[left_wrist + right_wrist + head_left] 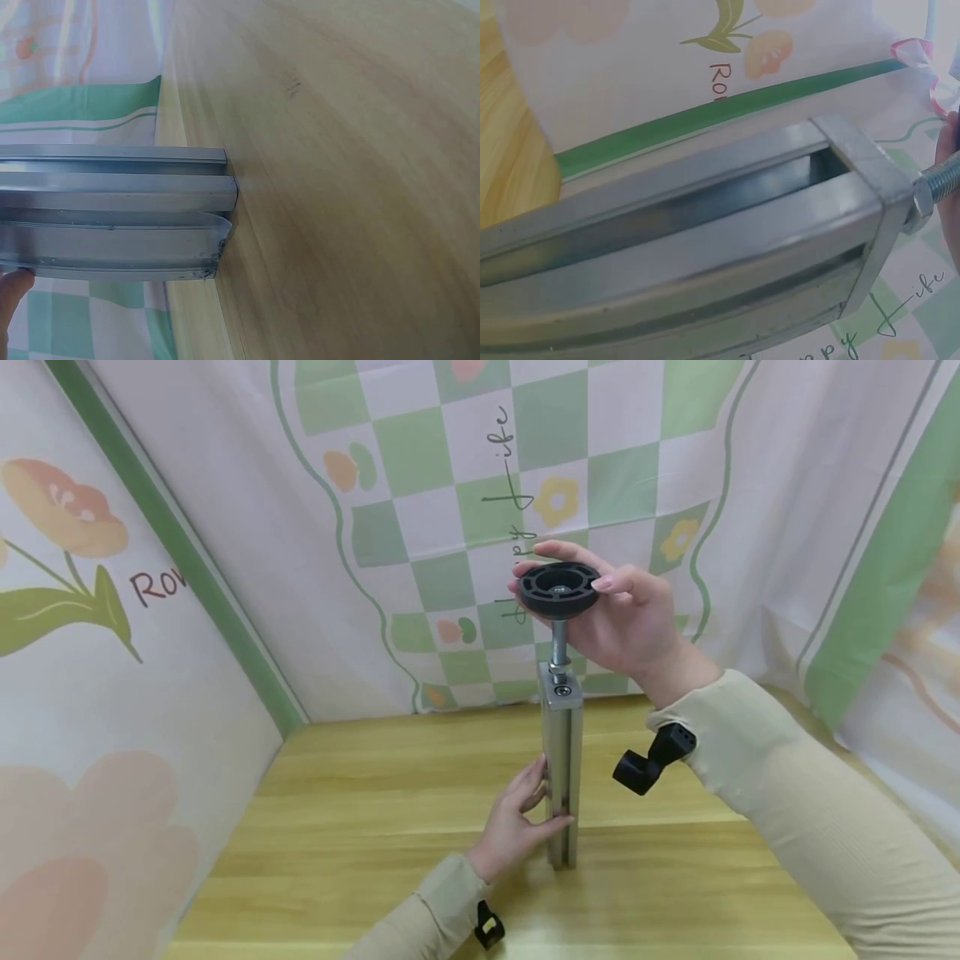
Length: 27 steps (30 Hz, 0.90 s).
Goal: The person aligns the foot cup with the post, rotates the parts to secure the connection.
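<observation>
A slotted aluminium profile (557, 735) stands upright on the wooden table, its lower end against the tabletop. My left hand (510, 827) grips it low down, thumb across the near side and fingers on the left. On top is a metal end plate (564, 693) with a bolt head. From this plate rises a threaded rod (559, 639) carrying a hex nut (922, 206) and, at its upper end, a round black levelling foot (558, 603). Thumb and fingers of my right hand (630, 622) hold the foot by its rim. In the left wrist view the profile's lower end (112, 191) shows.
The wooden tabletop (360, 810) spreads around the profile. Behind it hangs a green-and-white checked cloth (420, 452), and more printed cloth (67, 693) closes the left side. Black camera mounts (652, 760) sit at both wrists.
</observation>
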Available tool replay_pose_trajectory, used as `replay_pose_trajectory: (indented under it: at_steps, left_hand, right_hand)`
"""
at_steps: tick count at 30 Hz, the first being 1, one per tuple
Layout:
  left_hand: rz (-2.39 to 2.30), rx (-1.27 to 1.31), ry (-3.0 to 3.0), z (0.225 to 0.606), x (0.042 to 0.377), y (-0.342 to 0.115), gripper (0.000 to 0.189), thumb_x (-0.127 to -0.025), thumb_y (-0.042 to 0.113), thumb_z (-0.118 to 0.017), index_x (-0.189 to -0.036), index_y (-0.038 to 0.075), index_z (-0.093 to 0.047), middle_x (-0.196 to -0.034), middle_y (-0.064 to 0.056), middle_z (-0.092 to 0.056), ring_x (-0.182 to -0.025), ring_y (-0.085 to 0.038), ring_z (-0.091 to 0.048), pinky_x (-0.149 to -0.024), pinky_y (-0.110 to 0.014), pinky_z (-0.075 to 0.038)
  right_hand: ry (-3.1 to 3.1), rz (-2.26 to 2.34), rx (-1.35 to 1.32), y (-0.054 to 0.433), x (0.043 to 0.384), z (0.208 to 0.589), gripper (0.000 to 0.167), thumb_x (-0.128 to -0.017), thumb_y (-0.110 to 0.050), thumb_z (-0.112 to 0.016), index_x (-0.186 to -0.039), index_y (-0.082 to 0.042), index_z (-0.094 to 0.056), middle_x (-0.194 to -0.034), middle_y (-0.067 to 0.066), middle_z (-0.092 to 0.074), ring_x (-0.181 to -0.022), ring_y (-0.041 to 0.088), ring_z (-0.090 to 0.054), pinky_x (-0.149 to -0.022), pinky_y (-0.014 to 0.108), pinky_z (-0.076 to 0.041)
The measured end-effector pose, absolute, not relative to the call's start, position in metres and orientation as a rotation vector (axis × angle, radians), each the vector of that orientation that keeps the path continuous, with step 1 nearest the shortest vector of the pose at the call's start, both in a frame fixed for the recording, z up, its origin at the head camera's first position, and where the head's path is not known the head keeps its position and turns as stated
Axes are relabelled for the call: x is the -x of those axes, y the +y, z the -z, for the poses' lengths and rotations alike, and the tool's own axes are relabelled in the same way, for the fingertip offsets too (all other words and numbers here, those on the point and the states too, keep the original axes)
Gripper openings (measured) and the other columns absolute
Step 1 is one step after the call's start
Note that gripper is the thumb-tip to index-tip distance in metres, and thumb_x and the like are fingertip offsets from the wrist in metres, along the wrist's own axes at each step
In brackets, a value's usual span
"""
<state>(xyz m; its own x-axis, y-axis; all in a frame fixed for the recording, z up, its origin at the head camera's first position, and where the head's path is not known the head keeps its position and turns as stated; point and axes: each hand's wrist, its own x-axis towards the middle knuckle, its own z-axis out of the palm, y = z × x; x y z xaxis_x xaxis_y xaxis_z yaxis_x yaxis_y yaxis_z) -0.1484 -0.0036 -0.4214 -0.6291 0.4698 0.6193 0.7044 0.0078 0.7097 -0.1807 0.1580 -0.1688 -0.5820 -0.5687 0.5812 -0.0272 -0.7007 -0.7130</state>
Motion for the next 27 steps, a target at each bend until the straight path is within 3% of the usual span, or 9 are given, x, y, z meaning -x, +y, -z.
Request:
replay_pose_trajectory:
  at_steps: [6, 15, 27]
  left_hand:
    - [1.685, 1.227, -2.073, 0.4212, 0.1489, -0.0039, 0.102, -0.076, -0.007, -0.073, -0.151, 0.028, -0.014, -0.142, -0.024, -0.039, -0.125, -0.037, -0.047, -0.101, -0.033, -0.048]
    - [1.703, 1.231, -2.059, 0.4209, 0.1498, -0.0033, 0.101, -0.076, -0.007, -0.072, -0.150, 0.028, -0.014, -0.141, -0.026, -0.038, -0.124, -0.041, -0.046, -0.101, -0.036, -0.048]
    - [1.770, 1.170, -2.138, 0.4212, 0.1492, -0.0039, 0.090, -0.077, -0.006, -0.072, -0.149, 0.014, -0.021, -0.144, -0.024, -0.037, -0.126, -0.035, -0.046, -0.103, -0.032, -0.046]
  right_hand:
    - [1.066, 2.369, 1.185, 0.1585, 0.1799, 0.1698, 0.044, -0.079, -0.009, -0.053, -0.122, -0.005, -0.050, -0.123, 0.015, -0.050, -0.115, 0.026, -0.052, -0.107, 0.026, -0.041]
    - [1.236, 2.378, 1.235, 0.1581, 0.1796, 0.1717, 0.039, -0.085, -0.009, -0.050, -0.124, -0.006, -0.047, -0.124, 0.012, -0.052, -0.116, 0.024, -0.050, -0.105, 0.024, -0.040]
    - [1.491, 2.385, 1.286, 0.1589, 0.1769, 0.1738, 0.036, -0.089, -0.007, -0.044, -0.124, -0.007, -0.051, -0.126, 0.009, -0.054, -0.117, 0.024, -0.046, -0.101, 0.025, -0.045]
